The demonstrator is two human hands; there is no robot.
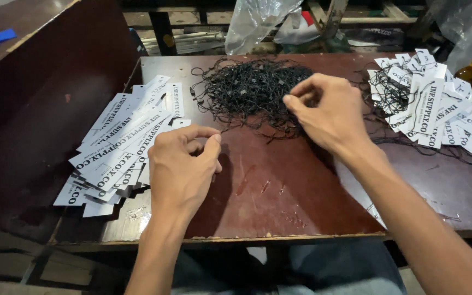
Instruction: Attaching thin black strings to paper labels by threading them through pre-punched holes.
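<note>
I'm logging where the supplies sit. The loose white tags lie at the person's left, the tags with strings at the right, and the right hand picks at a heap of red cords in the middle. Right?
Not quite: in the head view the cords under the right hand are black, not red. The rest stands.

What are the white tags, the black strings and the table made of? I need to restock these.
White tags: likely matte card, flat and stiff-edged, printed black. Black strings: thin cord, limp and tangled, fibre or plastic unclear. Table: glossy dark red-brown top, probably varnished wood, with scuffs and a chipped pale edge.
</note>
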